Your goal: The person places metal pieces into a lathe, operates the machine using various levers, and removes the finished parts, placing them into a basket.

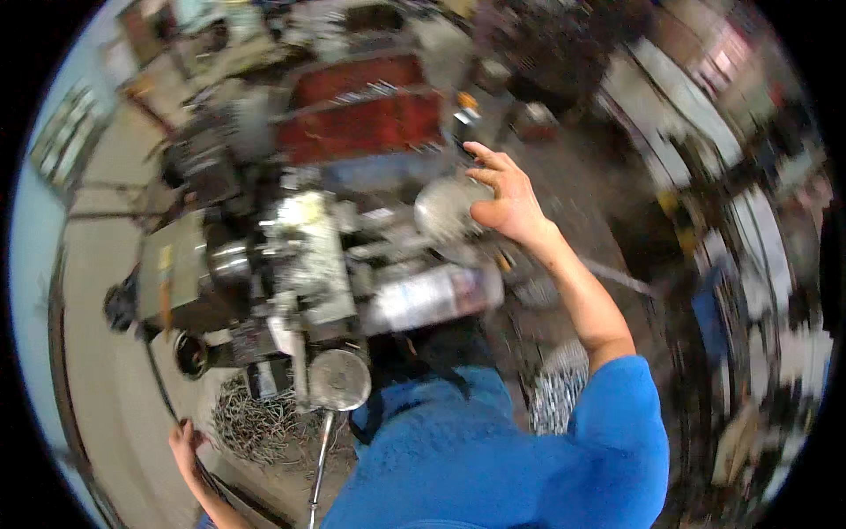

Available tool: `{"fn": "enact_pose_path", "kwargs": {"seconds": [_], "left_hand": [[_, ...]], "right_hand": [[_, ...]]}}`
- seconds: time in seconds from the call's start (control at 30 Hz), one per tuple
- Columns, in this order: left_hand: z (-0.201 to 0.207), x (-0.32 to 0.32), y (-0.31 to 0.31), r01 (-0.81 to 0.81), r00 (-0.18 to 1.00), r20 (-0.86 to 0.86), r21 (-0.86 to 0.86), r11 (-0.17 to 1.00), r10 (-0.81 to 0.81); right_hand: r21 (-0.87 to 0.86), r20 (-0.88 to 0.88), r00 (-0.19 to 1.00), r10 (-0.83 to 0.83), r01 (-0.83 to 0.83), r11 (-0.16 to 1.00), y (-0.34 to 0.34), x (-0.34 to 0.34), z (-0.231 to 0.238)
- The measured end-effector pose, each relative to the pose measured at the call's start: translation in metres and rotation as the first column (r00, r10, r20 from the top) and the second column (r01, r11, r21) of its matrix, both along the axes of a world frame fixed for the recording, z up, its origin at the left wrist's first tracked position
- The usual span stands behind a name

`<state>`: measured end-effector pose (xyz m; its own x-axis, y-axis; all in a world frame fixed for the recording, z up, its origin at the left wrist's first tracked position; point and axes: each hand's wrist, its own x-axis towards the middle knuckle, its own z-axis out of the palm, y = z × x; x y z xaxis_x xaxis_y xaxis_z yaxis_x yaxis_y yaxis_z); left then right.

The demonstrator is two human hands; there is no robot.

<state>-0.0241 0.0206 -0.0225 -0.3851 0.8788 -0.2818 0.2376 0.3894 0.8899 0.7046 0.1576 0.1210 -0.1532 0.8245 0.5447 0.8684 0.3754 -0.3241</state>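
Round pale disc (437,212) lies just left of the right hand (511,201), whose thumb overlaps its edge in view; blur hides whether they touch. It shows no long axis. The right hand, far the nearer, is half open, fingers stretched forward. The left hand (183,448) curls at a dark lever (159,379) slanting down-right from the machine (189,264); whether it grips, I cannot tell.

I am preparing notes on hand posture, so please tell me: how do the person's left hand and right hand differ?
The left hand seems curled at a dark rod; the right hand is open, its fingers extended near a pale round disc. The left hand is low, toward the picture's left side; the right hand is higher, nearer the middle. Both are bare.
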Motion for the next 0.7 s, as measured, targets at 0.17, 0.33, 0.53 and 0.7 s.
{"fn": "enact_pose_path", "kwargs": {"seconds": [0.17, 0.33, 0.53, 0.7], "left_hand": [[-0.030, -0.047, -0.022, 0.008, 0.999, 0.036, -0.048, 0.999, -0.006], [-0.013, -0.012, 0.020, 0.027, 0.997, 0.076, -0.054, 0.998, -0.023], [-0.005, 0.002, 0.018, -0.062, 0.998, 0.006, -0.082, 0.995, 0.062], [-0.016, -0.023, 0.003, 0.022, 1.000, 0.010, -0.094, 0.995, -0.021]], "right_hand": [[-0.249, -0.005, 0.917, -0.400, 0.386, 0.888, -0.145, 0.110, -0.088], [-0.563, 0.327, 0.646, -0.690, 0.720, 0.407, -0.300, 0.171, -0.188], [-0.754, 0.597, 0.749, -0.287, 0.646, 0.118, -0.355, 0.161, -0.247], [-0.780, 0.562, 0.802, -0.204, 0.596, 0.194, -0.359, 0.169, -0.263]]}}
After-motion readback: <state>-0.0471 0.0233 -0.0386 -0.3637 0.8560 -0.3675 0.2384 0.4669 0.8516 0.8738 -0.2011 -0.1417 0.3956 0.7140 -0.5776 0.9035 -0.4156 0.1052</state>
